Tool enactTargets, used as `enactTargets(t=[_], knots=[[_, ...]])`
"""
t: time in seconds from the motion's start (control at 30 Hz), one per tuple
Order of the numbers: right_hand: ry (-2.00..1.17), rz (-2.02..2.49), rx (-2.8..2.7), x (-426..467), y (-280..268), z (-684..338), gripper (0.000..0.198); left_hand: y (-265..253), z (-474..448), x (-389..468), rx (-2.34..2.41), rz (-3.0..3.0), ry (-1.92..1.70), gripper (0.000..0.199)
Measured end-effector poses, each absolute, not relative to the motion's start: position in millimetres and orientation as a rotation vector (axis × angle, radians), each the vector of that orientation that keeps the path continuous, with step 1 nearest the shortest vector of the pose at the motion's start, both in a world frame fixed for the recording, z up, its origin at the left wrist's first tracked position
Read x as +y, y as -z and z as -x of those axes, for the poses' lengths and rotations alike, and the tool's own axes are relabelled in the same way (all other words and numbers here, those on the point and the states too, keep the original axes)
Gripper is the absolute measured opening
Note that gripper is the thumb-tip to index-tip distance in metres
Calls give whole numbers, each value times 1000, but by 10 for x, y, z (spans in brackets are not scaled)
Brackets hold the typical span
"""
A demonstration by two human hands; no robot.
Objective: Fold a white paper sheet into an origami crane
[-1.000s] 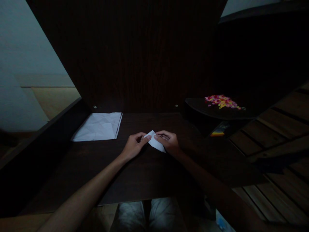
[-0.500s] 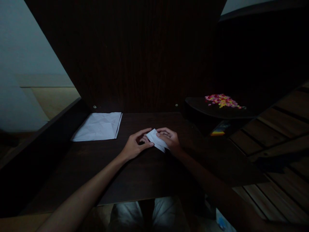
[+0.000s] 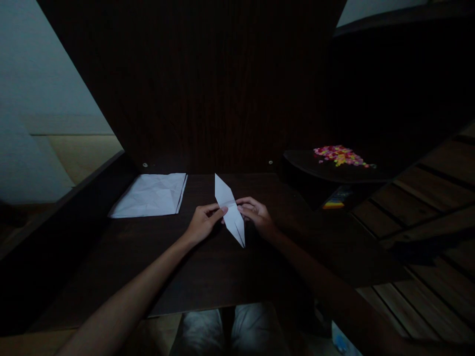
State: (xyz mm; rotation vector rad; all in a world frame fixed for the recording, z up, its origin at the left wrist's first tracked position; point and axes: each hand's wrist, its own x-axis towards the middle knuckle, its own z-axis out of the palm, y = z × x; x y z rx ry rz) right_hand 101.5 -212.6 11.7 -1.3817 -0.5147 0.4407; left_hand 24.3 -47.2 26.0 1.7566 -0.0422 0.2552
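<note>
A white folded paper (image 3: 230, 210), long and pointed at both ends, is held tilted above the dark desk. A slit runs up the middle of its lower point, and a crease crosses its centre. My left hand (image 3: 203, 221) pinches its left edge, thumb on top and fingers behind. On the opposite edge, my right hand (image 3: 257, 214) grips the paper between thumb and fingers. Some fingertips of both hands are hidden behind the paper.
Creased white paper sheets (image 3: 150, 195) lie at the desk's left, beside a raised dark side board (image 3: 74, 217). Small pink, red and yellow pieces (image 3: 343, 155) are heaped on a rounded shelf (image 3: 297, 157) at right. A dark panel (image 3: 208, 89) rises behind the desk (image 3: 178, 277).
The paper was a compact folded shape; now it is opened out into a long form with one point upward and one downward. Both hands have shifted to its side edges.
</note>
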Motion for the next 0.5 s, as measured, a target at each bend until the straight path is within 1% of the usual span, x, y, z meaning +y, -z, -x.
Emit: enactTargets(t=[0.1, 0.3, 0.5], knots=[[-443, 1380, -535, -2115, -111, -1003, 32, -249, -238, -464, -76, -1766, -202, 32], [-413, 1377, -534, -2110, -122, -977, 24, -263, -219, -464, -185, -1784, -150, 30], [-386, 1387, -531, -2116, -153, -956, 18, -243, -222, -489, -137, -1681, -135, 26]])
